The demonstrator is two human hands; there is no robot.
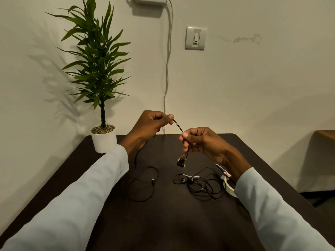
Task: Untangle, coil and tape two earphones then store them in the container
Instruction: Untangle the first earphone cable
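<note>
At frame centre, the left hand [152,124] and right hand [197,140] each pinch the black earphone cord [178,126]; it looks light and limp, best gripped near the earbuds [181,163].

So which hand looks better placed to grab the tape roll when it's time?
The right hand, probably. The pale tape roll lies on the dark table under the right forearm; the left hand is farther away. Both pinch the black earphone cord.
</note>
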